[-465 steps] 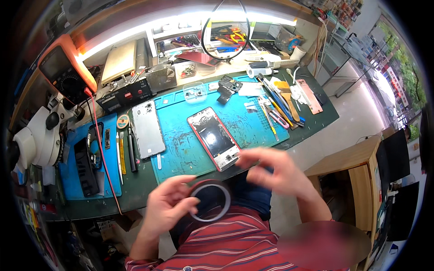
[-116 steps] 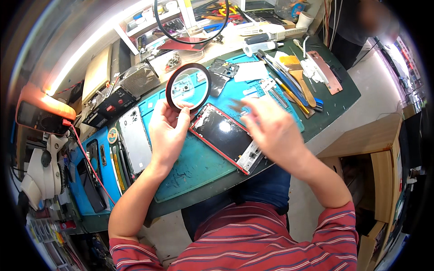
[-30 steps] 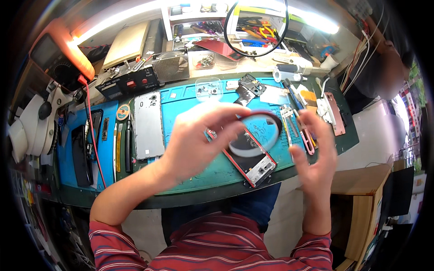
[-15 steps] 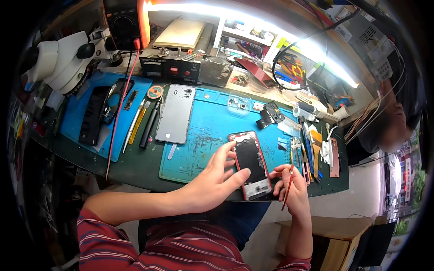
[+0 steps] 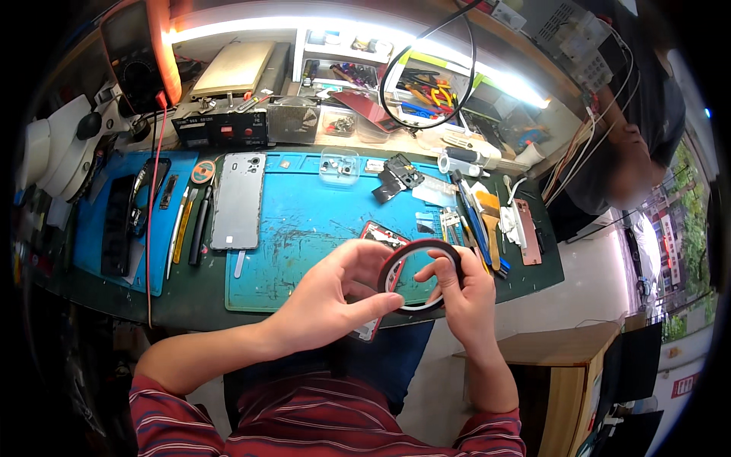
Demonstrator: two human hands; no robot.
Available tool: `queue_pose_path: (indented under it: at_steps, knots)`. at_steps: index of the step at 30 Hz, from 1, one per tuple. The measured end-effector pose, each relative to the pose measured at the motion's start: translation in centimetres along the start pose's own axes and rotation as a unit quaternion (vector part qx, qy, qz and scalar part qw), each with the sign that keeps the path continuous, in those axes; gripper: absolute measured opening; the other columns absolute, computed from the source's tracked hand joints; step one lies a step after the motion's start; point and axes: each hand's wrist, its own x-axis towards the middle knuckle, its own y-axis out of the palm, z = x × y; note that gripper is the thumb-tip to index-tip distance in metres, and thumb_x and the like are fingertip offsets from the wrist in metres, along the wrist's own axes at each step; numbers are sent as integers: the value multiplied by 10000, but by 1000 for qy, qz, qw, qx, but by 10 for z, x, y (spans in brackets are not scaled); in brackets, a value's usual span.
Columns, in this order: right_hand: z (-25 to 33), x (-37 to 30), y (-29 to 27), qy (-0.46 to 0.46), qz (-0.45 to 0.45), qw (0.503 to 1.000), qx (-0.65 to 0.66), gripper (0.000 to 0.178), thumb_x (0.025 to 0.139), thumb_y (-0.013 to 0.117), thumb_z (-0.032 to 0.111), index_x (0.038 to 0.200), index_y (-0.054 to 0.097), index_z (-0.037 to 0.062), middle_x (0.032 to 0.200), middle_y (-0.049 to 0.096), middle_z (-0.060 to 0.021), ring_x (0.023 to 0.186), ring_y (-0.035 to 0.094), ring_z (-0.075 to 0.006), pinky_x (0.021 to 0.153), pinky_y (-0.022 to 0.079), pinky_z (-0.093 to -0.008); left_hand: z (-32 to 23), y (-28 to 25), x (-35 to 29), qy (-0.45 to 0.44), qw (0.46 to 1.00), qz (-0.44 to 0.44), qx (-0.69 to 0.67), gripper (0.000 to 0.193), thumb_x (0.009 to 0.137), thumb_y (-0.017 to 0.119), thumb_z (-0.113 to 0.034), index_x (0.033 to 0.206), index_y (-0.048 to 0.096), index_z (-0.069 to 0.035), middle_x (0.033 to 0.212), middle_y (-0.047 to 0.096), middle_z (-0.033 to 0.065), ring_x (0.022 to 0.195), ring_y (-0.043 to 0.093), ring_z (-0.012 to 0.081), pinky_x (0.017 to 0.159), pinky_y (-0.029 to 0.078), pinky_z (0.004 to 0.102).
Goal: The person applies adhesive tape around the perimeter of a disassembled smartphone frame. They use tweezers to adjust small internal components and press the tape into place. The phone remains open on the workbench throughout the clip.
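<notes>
A roll of thin dark tape (image 5: 413,246) with a pale inner core stands tilted between my hands above the front edge of the bench. My left hand (image 5: 335,293) grips its left side, thumb at the lower rim and fingers behind it. My right hand (image 5: 466,297) holds its right side, with bent fingers reaching into the ring. Behind the roll and my left hand lies a red-framed phone (image 5: 368,330), mostly hidden; only its upper and lower ends show. A blue work mat (image 5: 304,221) lies under the far part of the phone.
A grey phone back panel (image 5: 237,202) lies on the left of the mat. Pens and slim tools (image 5: 183,225) sit beside it. A clear parts box (image 5: 339,167), a black phone part (image 5: 397,177) and brushes (image 5: 488,209) lie farther back and right. Another person (image 5: 636,145) is at right.
The thin red stick is gone from my right hand, and a tape roll is now between both hands. My left hand has moved off the phone's face. The view has swung right.
</notes>
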Motion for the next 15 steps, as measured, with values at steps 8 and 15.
queue_pose_path:
  at_steps: [8, 15]
  knots:
    - [14, 0, 7, -153, -28, 988, -15, 280, 962, 793, 125, 1202, 731, -7, 1020, 776, -90, 923, 737, -143, 762, 570, -295, -8, 6, -11, 38, 990, -10, 136, 216, 962, 775, -25, 1148, 673, 14, 1027, 740, 57, 927, 725, 105, 809, 595, 262]
    - [28, -1, 4, -102, 76, 987, -94, 132, 948, 800, 80, 1047, 756, 4, 927, 730, -78, 771, 677, -132, 675, 525, -268, -5, 2, -13, 42, 992, 4, 121, 264, 961, 785, -48, 1200, 702, 26, 1028, 764, 79, 909, 741, 125, 794, 613, 273]
